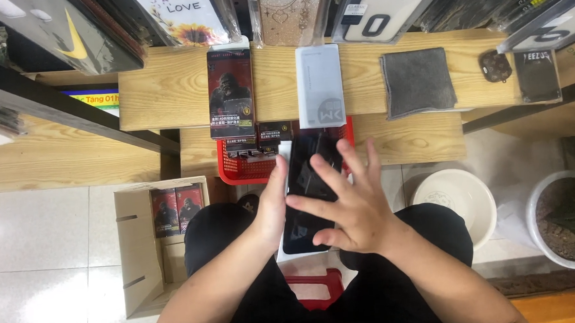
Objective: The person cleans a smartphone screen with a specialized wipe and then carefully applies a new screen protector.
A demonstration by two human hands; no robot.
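Note:
My left hand point(273, 205) grips the left edge of a black phone point(309, 173) held upright over my lap. My right hand point(348, 201) lies over the phone's glass face with its fingers spread and flat on it. A white backing piece point(286, 254) shows under the phone's lower left edge. Just beyond the phone sits a red basket point(235, 171) with dark packets in it.
A wooden shelf point(166, 89) ahead carries a dark box point(230, 92), a grey-white box point(320, 84), a grey cloth point(418, 81) and small dark cases point(496, 65). A cardboard box point(138, 254) stands at left; a white bucket point(457, 198) and plant pot point(566, 222) at right. A red stool point(317, 288) is beneath me.

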